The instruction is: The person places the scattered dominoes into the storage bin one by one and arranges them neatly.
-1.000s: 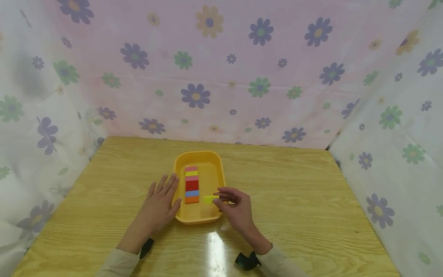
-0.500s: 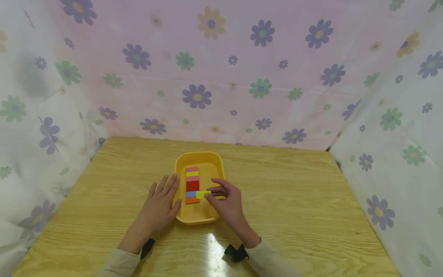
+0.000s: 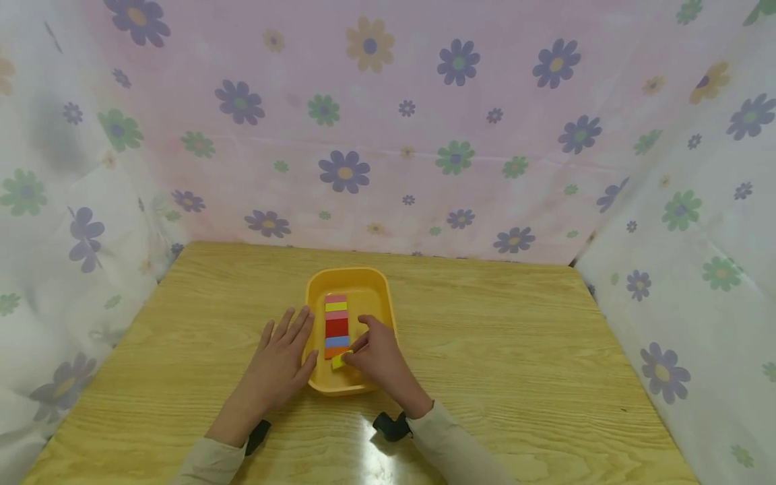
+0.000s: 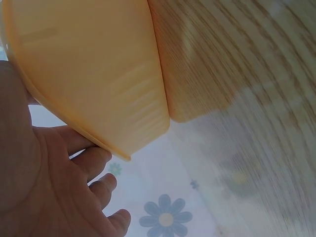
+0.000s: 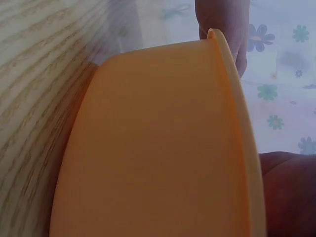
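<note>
A yellow plastic tray (image 3: 366, 296) holds a row of coloured blocks: pink, yellow, pink, a wider red block (image 3: 337, 328), a blue block (image 3: 337, 341) and an orange block (image 3: 333, 352) at the near end. Between thumb and fingers, my right hand (image 3: 382, 360) pinches a loose yellow block (image 3: 337, 362), slightly tilted, just below the orange one; whether they touch is unclear. My left hand (image 3: 273, 367) rests along the tray's left rim with fingers extended. In the left wrist view its fingers lie against the tray's rim. The right wrist view hides the blocks behind the tray wall (image 5: 158, 138).
The tray stands on a wood-grain table (image 3: 497, 350). Flower-patterned sheets (image 3: 388, 135) rise behind the table and on both sides. Dark wrist straps (image 3: 391, 426) sit near both sleeves.
My right hand has carried the yellow block leftward from the tray's right side, over the blue block, then down to the row's near end. The left hand stays in place.
</note>
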`<state>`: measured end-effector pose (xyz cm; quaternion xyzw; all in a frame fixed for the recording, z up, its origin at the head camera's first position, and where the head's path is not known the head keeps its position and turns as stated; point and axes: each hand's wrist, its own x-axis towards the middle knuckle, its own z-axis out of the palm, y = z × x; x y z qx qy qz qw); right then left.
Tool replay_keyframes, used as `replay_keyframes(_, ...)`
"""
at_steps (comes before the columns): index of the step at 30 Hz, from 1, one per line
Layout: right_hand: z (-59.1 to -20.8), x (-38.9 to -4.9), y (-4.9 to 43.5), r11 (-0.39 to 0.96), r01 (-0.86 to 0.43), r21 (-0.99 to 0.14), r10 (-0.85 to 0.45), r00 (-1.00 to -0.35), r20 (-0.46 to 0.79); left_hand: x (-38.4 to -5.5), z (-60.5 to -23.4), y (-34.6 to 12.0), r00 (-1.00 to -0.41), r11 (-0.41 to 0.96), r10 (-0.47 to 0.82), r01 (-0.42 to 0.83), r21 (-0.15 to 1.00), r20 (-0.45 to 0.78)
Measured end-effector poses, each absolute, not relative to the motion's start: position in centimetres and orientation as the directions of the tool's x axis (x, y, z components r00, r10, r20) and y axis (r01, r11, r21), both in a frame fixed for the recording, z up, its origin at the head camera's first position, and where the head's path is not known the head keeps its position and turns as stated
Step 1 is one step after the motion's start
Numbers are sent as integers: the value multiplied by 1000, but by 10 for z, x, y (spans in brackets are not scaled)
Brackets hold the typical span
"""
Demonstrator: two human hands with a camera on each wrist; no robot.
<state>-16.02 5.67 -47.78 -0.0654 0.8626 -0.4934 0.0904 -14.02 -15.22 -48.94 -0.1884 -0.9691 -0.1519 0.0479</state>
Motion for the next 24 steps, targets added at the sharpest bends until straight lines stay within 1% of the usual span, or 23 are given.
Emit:
replay_keyframes(3,-479,-163,52,570,14,-821,-204,-966,-158,-140,-489,-152,-922,881,356,386,275,154)
replay_keyframes(7,-480,-165,47,627,37,-778,-199,-958,-206,-140,-489,-152,-920,876,359,390,283,156)
replay_keyframes(12,-485,-168,41,679,5,-734,-183,-967,-176,-140,-489,-153,-921,874,355,387,293,157)
replay_keyframes(16,-489,-169,40,675,-13,-738,-176,-974,-144,-140,-490,-153,-921,872,356,388,299,155)
replay_keyframes(24,-490,-171,39,684,-3,-729,-164,-975,-150,-140,-490,-154,-921,872,355,387,299,157)
